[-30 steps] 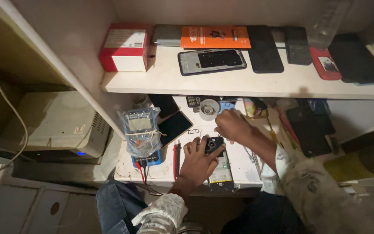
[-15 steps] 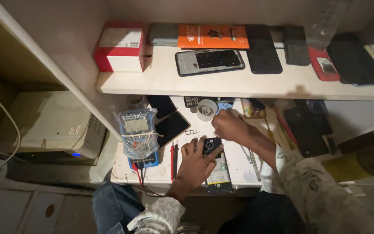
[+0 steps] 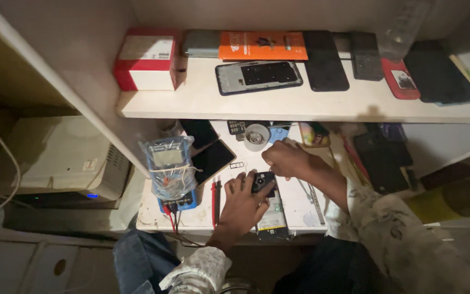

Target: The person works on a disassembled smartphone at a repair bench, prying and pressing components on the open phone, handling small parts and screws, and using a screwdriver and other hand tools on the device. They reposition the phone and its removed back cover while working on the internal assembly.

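Left hand (image 3: 240, 198) grasps small black camera-module piece (image 3: 263, 181), fingers curled around it, above opened phone with exposed battery (image 3: 272, 218) lying on white bench (image 3: 202, 215). Right hand (image 3: 285, 159) at 1 o'clock from piece, palm down on bench, fingers bent; whether they pinch anything, cannot tell. Plastic-wrapped multimeter on blue base (image 3: 169, 171) at 9 o'clock from left hand. Round white tape roll (image 3: 257, 134) at 12 o'clock. Red-and-white box (image 3: 147, 62) on upper shelf (image 3: 300, 103).
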